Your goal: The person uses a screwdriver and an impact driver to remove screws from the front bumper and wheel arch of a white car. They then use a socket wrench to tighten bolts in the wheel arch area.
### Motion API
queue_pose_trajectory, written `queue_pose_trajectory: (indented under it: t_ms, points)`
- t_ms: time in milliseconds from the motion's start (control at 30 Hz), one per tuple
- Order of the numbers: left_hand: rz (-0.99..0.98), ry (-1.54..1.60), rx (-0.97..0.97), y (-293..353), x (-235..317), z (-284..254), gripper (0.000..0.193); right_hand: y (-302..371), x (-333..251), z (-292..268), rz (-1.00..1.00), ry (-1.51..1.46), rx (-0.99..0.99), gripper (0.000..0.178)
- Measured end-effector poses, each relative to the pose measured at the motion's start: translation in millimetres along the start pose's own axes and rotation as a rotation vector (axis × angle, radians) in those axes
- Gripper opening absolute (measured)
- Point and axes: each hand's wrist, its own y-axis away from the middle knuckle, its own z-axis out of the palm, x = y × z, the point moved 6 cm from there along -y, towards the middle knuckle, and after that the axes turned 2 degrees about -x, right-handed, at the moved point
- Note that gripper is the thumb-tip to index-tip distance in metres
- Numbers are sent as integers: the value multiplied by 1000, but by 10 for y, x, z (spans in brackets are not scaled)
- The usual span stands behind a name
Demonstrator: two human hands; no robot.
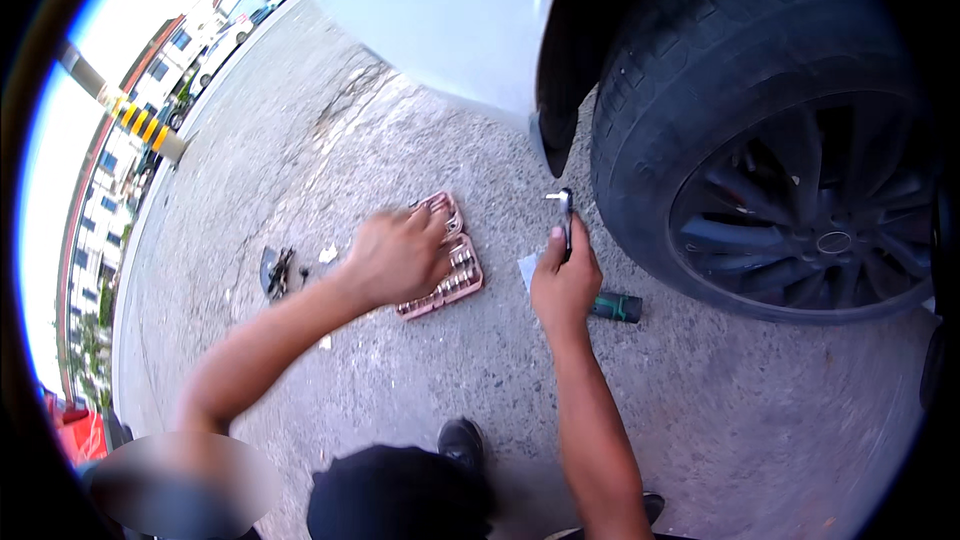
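Ratchet [567, 224] gripped beside the pink case [442, 301]

Our right hand [566, 285] clasps the ratchet in its fingers, right of the case. Our left hand [396, 255] is over the case; whether its fingers hold anything, we cannot tell. Farther right of the case stands a wheel [833, 242]; far left, a striped post [145, 124].

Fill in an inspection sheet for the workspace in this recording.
Surface: rough, cracked pavement.
Job's things: ratchet; open pink socket case lying on the pavement.
Clutter: green-and-black cylindrical object, partly hidden by the right hand; dark pieces and white scrap left of the case.
Grip: right hand closed round the ratchet; left hand over the case, contact unclear.
Cables: nothing seen.
Surroundings: car wheel and pale car body ahead; striped post, parked cars beyond.
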Motion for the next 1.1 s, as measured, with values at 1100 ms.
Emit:
queue_pose_trajectory:
  t_ms: [1100]
  points:
    - [-9,703,629,-1574,368,293,20,-657,-11,329,-187,-106,113,28]
